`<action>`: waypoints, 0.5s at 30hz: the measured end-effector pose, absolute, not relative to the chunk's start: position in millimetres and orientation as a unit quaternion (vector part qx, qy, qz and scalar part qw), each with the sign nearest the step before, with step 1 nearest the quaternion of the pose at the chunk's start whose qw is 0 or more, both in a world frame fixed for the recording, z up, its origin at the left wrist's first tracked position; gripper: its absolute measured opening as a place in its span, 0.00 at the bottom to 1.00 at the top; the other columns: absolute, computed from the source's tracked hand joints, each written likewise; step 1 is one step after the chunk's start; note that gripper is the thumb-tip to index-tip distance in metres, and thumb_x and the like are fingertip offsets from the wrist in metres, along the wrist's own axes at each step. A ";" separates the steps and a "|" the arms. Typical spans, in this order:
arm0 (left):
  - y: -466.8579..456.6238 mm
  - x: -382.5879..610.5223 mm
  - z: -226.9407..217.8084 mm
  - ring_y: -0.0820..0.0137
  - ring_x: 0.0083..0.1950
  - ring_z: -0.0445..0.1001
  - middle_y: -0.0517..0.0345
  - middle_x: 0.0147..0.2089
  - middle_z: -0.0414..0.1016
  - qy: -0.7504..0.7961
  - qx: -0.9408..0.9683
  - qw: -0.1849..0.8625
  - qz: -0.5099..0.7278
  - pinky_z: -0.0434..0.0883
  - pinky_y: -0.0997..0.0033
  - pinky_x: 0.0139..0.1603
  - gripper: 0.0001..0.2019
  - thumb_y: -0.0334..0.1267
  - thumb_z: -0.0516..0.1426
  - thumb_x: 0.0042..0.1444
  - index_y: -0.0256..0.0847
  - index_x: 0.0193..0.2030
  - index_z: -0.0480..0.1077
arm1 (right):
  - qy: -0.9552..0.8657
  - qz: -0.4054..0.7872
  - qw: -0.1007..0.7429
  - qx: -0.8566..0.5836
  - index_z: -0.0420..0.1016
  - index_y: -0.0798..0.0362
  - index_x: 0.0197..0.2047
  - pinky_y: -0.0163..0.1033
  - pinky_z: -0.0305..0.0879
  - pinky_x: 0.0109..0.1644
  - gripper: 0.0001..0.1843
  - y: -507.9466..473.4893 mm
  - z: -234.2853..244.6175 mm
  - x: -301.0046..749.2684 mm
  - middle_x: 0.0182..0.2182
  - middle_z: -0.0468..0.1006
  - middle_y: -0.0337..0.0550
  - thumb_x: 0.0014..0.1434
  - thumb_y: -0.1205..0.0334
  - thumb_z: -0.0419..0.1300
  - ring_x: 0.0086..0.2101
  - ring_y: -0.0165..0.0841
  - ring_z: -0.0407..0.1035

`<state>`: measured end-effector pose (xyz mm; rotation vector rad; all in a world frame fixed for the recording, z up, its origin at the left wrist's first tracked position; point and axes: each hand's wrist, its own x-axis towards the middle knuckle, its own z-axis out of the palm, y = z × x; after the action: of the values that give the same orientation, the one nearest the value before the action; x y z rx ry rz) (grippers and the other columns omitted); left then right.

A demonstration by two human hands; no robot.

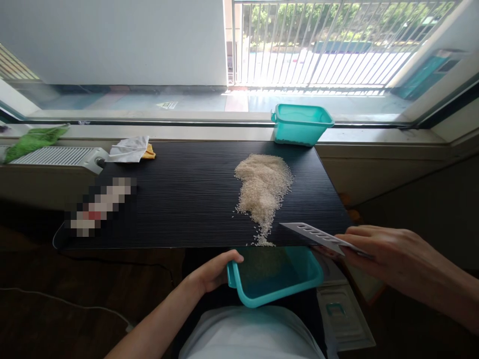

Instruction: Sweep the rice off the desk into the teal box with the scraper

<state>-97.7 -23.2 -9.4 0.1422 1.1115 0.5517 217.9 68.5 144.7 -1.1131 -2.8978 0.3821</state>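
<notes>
A heap of white rice (264, 184) lies on the dark table (187, 194), narrowing toward the front edge. Just below that edge is a teal plastic bin (277, 297), with what looks like rice in its shaded bottom. My left hand (215, 271) grips the bin's left rim, thumb over the top. My right hand (377, 249) holds a thin, flat, pale scraper (316, 235) with a row of slots. Its tip is to the right of the rice trail, apart from it. The fingers under the scraper are partly hidden.
Another teal bin (299, 127) stands at the table's back right by the window. A white cloth (129, 148) and a yellow one lie at the back left. A blurred-out object (103, 207) is at the left end. A green cloth (35, 139) hangs over the radiator (62, 155).
</notes>
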 end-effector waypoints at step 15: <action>-25.6 -97.0 -8.3 0.67 0.34 0.74 0.54 0.32 0.79 0.523 0.066 0.806 0.268 0.72 0.69 0.41 0.19 0.43 0.66 0.32 0.35 0.33 0.75 | -0.940 0.091 -0.004 -0.327 0.77 0.48 0.31 0.36 0.58 0.26 0.18 80.7 143.8 192.1 0.25 0.77 0.39 0.67 0.57 0.49 0.24 0.32 0.71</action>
<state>-97.0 -25.6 -8.3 0.1408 1.1195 0.5735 192.1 80.7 143.8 -1.0311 -2.9615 0.2857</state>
